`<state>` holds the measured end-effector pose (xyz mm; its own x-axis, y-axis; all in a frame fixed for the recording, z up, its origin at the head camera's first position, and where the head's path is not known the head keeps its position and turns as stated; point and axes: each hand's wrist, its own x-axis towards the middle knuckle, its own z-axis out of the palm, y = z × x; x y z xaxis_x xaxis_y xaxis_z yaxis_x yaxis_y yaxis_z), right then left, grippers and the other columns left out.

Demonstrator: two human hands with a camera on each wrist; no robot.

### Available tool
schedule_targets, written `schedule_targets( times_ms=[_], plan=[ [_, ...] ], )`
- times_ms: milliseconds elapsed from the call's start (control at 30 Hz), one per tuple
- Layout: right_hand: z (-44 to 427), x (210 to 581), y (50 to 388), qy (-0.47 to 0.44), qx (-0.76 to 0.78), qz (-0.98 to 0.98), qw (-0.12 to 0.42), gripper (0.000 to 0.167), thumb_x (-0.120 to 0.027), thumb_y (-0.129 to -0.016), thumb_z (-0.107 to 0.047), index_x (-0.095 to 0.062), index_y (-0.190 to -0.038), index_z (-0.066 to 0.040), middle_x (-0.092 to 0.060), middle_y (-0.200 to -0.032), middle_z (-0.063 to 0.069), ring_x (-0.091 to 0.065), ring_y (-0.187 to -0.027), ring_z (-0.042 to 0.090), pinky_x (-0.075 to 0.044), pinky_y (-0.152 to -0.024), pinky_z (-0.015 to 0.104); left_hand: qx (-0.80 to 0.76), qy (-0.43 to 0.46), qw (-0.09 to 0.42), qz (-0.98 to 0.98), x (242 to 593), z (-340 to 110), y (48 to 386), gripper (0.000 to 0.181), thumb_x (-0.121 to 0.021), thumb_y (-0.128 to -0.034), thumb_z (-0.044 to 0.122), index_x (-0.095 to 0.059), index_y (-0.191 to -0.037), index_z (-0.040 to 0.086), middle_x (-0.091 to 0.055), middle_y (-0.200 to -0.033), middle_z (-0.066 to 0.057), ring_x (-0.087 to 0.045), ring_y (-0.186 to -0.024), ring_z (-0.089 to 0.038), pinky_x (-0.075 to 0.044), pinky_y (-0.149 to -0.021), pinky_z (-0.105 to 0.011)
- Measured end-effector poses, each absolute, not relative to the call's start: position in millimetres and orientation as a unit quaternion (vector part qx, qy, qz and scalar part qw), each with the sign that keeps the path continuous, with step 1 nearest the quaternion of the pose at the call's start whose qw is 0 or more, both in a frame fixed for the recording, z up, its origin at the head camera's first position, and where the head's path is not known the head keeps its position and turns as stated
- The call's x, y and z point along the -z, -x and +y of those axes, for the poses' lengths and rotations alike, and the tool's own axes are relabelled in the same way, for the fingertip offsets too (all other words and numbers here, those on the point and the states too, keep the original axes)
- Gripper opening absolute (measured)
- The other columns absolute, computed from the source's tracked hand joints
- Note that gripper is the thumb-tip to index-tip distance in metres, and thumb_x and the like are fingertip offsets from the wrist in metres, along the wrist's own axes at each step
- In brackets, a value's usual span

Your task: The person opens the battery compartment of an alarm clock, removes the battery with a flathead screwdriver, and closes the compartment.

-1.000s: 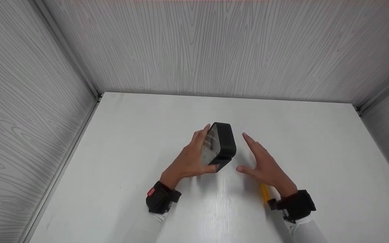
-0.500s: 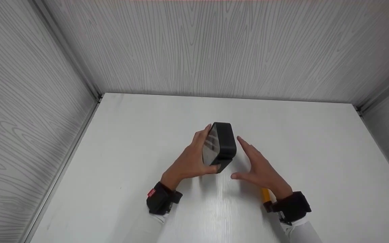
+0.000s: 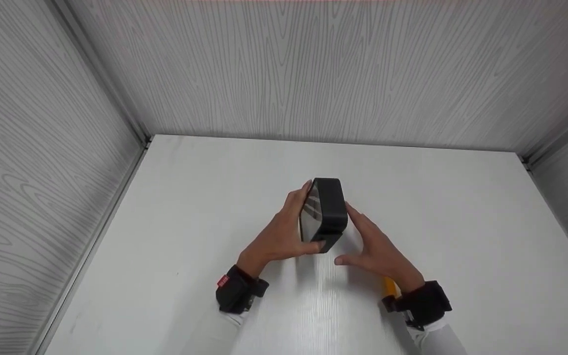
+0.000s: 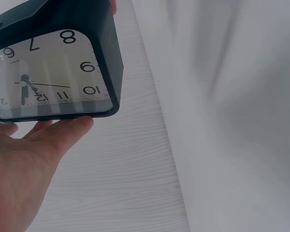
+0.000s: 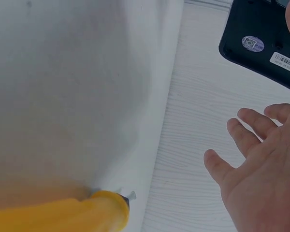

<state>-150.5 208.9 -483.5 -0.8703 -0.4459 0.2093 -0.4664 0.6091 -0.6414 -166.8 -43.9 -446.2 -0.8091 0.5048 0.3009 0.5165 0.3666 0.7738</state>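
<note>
A dark square alarm clock (image 3: 332, 203) is held off the table by my left hand (image 3: 278, 237). The left thumb lies at its near end and the fingers reach along its far side. In the left wrist view, its white numbered face (image 4: 50, 63) appears upside down. My right hand (image 3: 381, 250) is spread on the clock's right, with fingertips close to its back; whether they touch is unclear. In the right wrist view, the clock's back (image 5: 261, 26) bears a round sticker and a barcode label. A yellow tool-like object (image 3: 389, 286) lies under the right wrist, partly hidden.
The white tabletop (image 3: 205, 197) carries both hands' shadows. Grey wood-grained panels rise at the back (image 3: 284, 74), left and right. In the right wrist view, the yellow object (image 5: 77, 212) ends in a dark collar and a small shiny piece.
My right hand has moved left and slightly nearer to me, closing in on the clock. The clock and left hand have shifted very slightly right.
</note>
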Motion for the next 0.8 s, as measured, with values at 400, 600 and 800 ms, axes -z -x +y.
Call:
schedule_targets(
  times_ms=[400,600,800],
  plan=[
    [204.5,486.3,153.7,-0.29,-0.383,-0.877,0.028,0.119,-0.089,-0.066,-0.034,-0.013,-0.157,-0.027,-0.024,-0.162,-0.007,-0.029,-0.147,0.019,-0.031,-0.116,0.051,0.479,0.325,0.008,-0.815,444.1,-41.8,164.8,0.113,-0.078,-0.0737,0.039,-0.003,-0.157,0.024,-0.031,-0.151,-0.006,-0.045,-0.131,-0.019,-0.042,-0.11,-0.044],
    [202.5,485.1,153.7,-0.29,-0.388,-0.875,0.017,0.115,-0.089,-0.068,-0.033,-0.015,-0.156,-0.03,-0.026,-0.161,-0.008,-0.029,-0.147,0.017,-0.031,-0.117,0.05,0.486,0.335,0.008,-0.807,443.6,-40.6,165.1,0.112,-0.078,-0.0743,0.035,-0.003,-0.157,0.023,-0.03,-0.151,-0.006,-0.043,-0.135,-0.021,-0.038,-0.114,-0.041],
    [201.5,485.0,152.9,-0.287,-0.403,-0.869,0.008,0.112,-0.088,-0.068,-0.036,-0.019,-0.156,-0.026,-0.03,-0.159,-0.002,-0.031,-0.146,0.021,-0.03,-0.117,0.053,0.488,0.334,0.005,-0.806,442.2,-38.1,165.1,0.113,-0.078,-0.0738,0.034,-0.003,-0.157,0.023,-0.031,-0.151,-0.005,-0.042,-0.136,-0.018,-0.039,-0.114,-0.041]
  ],
)
